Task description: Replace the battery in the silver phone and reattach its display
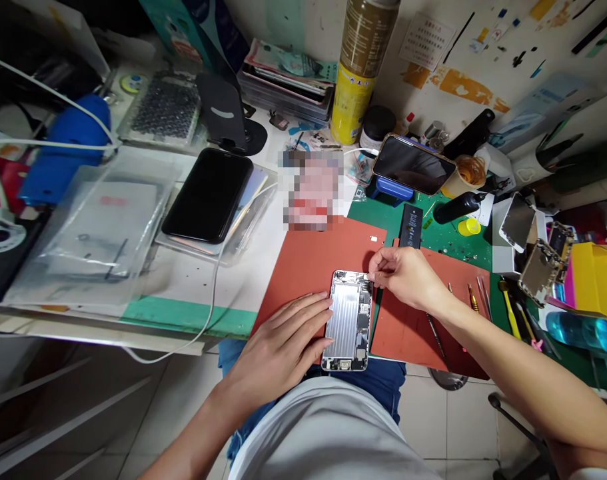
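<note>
An opened phone housing point(346, 323) lies on the reddish-brown mat point(303, 260) at its front edge, with the silvery battery bay on its left and circuit parts down its right side. My left hand point(288, 340) rests flat along the housing's left edge, fingers stretched out. At the upper right corner of the housing is my right hand point(400, 273), its thumb and forefinger pinched together. Whatever sits between those fingertips is too small to make out. A black phone battery point(411, 225) lies just behind my right hand.
Screwdrivers point(473, 298) and tweezers point(484, 297) lie to the right. A propped phone point(414, 165) and a yellow spray can point(353, 100) stand at the back. On the left are a black phone point(208, 195) and a white cable point(216, 273) hanging over the table edge.
</note>
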`<state>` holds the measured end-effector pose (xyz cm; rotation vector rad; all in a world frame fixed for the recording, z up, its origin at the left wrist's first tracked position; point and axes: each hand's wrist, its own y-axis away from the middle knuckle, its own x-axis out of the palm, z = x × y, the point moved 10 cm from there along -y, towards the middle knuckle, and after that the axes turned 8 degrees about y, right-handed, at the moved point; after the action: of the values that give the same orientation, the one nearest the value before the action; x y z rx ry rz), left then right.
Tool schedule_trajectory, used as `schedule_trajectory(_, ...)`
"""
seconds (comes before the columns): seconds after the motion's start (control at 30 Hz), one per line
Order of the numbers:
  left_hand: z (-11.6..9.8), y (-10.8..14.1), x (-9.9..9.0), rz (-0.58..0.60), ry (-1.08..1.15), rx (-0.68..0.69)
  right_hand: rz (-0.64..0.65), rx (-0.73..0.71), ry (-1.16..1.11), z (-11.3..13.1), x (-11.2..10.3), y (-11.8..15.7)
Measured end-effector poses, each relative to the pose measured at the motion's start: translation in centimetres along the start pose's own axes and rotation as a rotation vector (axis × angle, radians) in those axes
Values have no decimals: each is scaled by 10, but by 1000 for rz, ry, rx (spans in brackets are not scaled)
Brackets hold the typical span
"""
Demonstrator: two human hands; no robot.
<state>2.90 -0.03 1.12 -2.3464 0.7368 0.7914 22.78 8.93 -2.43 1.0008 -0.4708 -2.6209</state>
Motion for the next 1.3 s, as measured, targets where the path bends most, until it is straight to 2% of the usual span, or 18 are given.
schedule_trajectory(0.07,1,0,1,4,-1,-2,-18,-18,11,5,-3,2)
schedule_trajectory(0.13,0,0,1,7,-2,1,-94,-10,0,8,-11,13)
schedule_trajectory(0.2,-3,2,0,-1,-2,7,-216,39,-49,6,-21,34)
schedule_trajectory(0.27,-7,5,-3,-41,-13,0,-294,134,-162,-4,-20,62)
schedule_trajectory(0.37,-12,11,-6,-115,-57,-39,-240,289,-412,-25,14,99)
schedule_trajectory(0.47,-15,14,-1,-141,-95,-70,-220,395,-581,-39,48,117)
schedule_trajectory(0.6,-14,17,6,-166,-86,-94,-302,414,-594,-40,62,115)
schedule_trajectory(0.7,-12,21,7,-198,-33,-121,-269,390,-594,-32,69,108)
schedule_trajectory(0.77,-8,23,2,-241,48,-210,-196,339,-617,-22,75,106)
schedule_trajectory(0.83,3,25,-7,-329,233,-396,-121,278,-642,-11,79,108)
schedule_trajectory(0.9,15,27,-8,-428,554,-623,-59,243,-669,-4,83,116)
schedule_trajectory(0.93,17,24,-4,-441,725,-698,-30,235,-681,-1,86,121)
schedule_trajectory(1.0,16,16,14,-356,971,-846,15,231,-694,2,93,132)
schedule_trajectory(1.03,15,12,21,-320,1022,-903,28,233,-689,2,95,137)
schedule_trajectory(1.13,14,8,25,-299,976,-961,-38,244,-646,-1,92,145)
schedule_trajectory(1.23,9,8,25,-265,876,-922,-208,211,-634,-4,70,145)
schedule_trajectory(1.3,3,9,26,-233,848,-900,-270,176,-632,-2,58,142)
